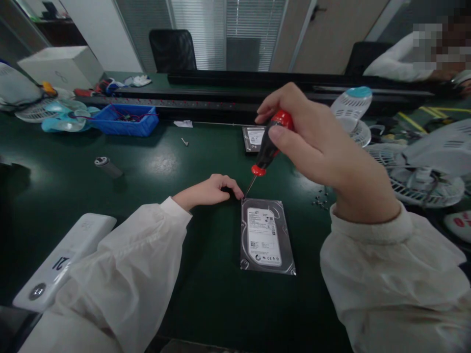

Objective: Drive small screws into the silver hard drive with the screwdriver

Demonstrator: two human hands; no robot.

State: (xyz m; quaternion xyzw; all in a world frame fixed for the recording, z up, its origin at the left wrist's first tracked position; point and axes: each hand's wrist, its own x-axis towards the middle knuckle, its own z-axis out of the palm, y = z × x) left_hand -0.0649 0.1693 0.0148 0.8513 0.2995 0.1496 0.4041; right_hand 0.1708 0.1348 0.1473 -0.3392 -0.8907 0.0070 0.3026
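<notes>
Our right hand (312, 142) is closed around the red and black screwdriver (270, 144), its thin shaft slanting down to the top left corner of the hard drive (267, 236), which lies flat on the green table (206, 294) just below and between our hands. Our left hand (209, 190) rests loosely curled with its fingertips (237, 190) against that same corner, holding nothing. To do this well, we judge that we should bring the shaft more upright, seat the tip fully in the screw, and press the drive still while we turn; small loose screws (321, 200) lie just under the right wrist.
</notes>
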